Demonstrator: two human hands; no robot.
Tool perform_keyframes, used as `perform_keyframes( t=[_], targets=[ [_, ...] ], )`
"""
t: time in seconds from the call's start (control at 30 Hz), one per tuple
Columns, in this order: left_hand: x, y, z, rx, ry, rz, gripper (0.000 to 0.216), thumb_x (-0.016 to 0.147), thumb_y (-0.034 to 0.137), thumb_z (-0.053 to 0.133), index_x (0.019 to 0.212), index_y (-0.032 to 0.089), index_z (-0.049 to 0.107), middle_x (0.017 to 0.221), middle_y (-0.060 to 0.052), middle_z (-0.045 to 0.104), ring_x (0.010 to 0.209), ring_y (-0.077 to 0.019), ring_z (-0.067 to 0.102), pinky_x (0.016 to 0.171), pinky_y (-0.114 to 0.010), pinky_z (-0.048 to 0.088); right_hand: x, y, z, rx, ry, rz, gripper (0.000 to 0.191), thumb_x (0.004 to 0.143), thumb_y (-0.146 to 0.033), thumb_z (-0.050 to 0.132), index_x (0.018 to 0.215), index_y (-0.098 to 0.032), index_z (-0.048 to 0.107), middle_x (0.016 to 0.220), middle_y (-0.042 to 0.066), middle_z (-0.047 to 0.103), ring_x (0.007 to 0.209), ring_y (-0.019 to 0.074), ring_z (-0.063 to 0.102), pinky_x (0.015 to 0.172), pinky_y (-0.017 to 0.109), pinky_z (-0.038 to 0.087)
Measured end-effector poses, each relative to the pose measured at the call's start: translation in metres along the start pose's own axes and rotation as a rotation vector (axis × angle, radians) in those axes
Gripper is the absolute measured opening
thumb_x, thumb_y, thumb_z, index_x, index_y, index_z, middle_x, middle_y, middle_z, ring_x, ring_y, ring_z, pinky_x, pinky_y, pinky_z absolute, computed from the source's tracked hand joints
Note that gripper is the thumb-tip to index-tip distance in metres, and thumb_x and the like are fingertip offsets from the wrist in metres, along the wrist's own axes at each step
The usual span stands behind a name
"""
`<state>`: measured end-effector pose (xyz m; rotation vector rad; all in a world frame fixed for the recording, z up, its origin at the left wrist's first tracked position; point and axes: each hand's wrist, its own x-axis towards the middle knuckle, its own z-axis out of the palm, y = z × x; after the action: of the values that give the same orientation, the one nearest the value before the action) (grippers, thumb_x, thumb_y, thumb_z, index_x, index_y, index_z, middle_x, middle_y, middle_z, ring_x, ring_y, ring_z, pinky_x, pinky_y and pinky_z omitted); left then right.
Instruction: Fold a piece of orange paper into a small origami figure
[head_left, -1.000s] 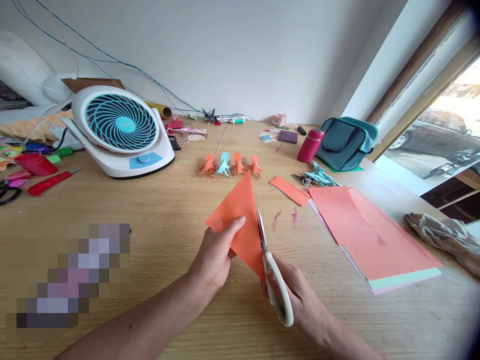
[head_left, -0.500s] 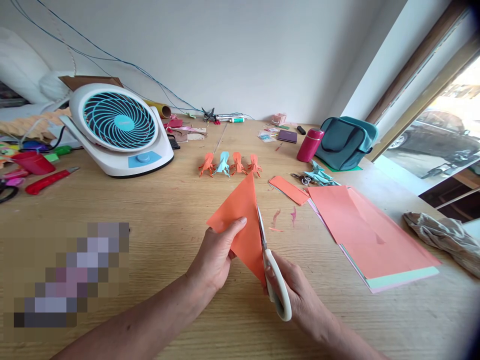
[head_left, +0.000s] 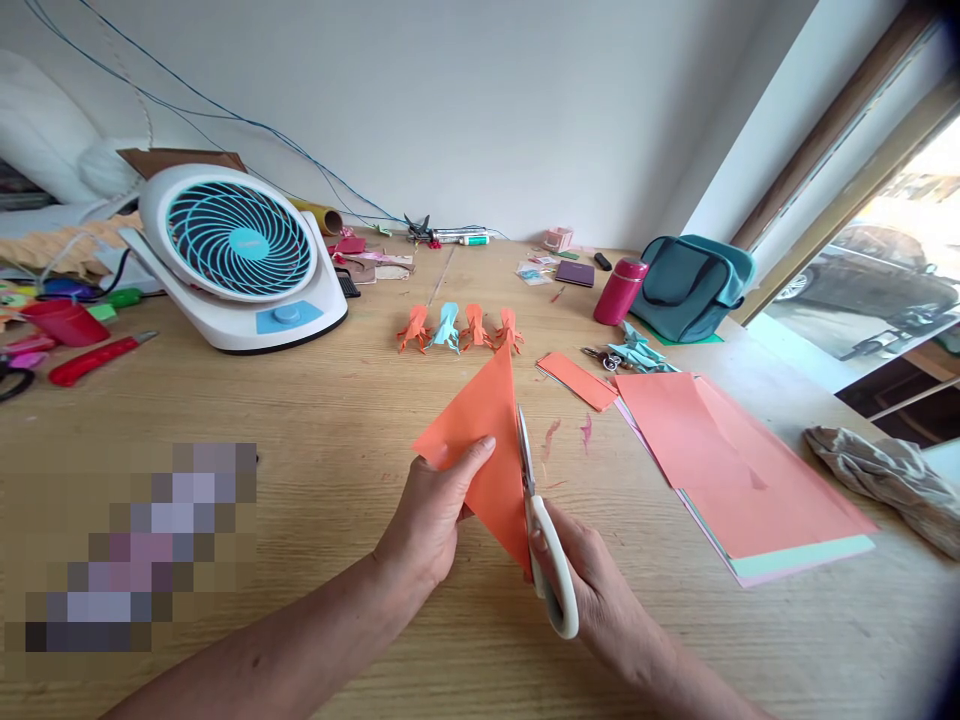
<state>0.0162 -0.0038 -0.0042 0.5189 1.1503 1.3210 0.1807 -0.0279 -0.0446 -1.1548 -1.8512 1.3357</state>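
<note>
My left hand (head_left: 431, 520) pinches a folded triangle of orange paper (head_left: 480, 430), thumb on top and fingers underneath. White-handled scissors (head_left: 551, 560) are in my right hand (head_left: 592, 575), their blades pointing away from me along the triangle's right edge. How far the blades overlap the paper I cannot tell. Part of my right hand's fingers is hidden behind the handle. Just beyond the paper's tip stands a row of small folded paper figures (head_left: 474, 326), orange and light blue.
Orange paper sheets (head_left: 712, 450) lie at right over green and pink ones, near a narrow orange stack (head_left: 576, 380). Paper scraps (head_left: 586, 433) lie beside the scissors. Farther back are a pink bottle (head_left: 621, 290), a teal bag (head_left: 694, 288) and a fan (head_left: 240, 250). A red cutter (head_left: 97, 360) lies left.
The scissors have shifted very slightly, and their blades now look closer together. A thin orange strip near the scraps has changed position. My left hand and the paper stay almost still.
</note>
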Motion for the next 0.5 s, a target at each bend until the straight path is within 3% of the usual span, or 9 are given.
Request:
perform_keyframes(
  t=[0.17,0.33,0.5],
  targets=[
    [0.0018,0.0022,-0.0011,0.028,0.021,0.028,0.039,0.067,0.037,0.084,0.099,0.019,0.072,0.103,-0.007,0.075,0.086,-0.0189,0.070,0.057,-0.021,0.052,0.0005,-0.0012,-0.0002,0.014,0.010,-0.013,0.037,0.102,-0.047,0.038,0.078,-0.021,0.044,0.071,-0.002,0.048,0.066,0.0129,0.040,0.062,0.026,0.034],
    [0.0018,-0.0006,-0.0003,-0.007,0.029,0.010,0.039,0.065,0.035,0.085,0.098,0.019,0.072,0.103,-0.008,0.076,0.088,-0.0207,0.071,0.060,-0.023,0.053,-0.0009,-0.0015,0.0011,-0.019,0.012,-0.019,0.033,0.102,-0.040,0.039,0.077,-0.020,0.044,0.072,-0.002,0.045,0.066,0.0128,0.036,0.061,0.026,0.033],
    [-0.0001,-0.0047,0.0010,0.018,0.017,-0.013,0.040,0.067,0.035,0.084,0.100,0.017,0.071,0.103,-0.011,0.076,0.089,-0.0233,0.072,0.062,-0.025,0.054,-0.0013,-0.0018,0.0010,0.009,0.015,0.005,0.035,0.102,-0.045,0.042,0.076,-0.021,0.040,0.072,-0.003,0.041,0.067,0.0126,0.033,0.061,0.025,0.031]
  ],
)
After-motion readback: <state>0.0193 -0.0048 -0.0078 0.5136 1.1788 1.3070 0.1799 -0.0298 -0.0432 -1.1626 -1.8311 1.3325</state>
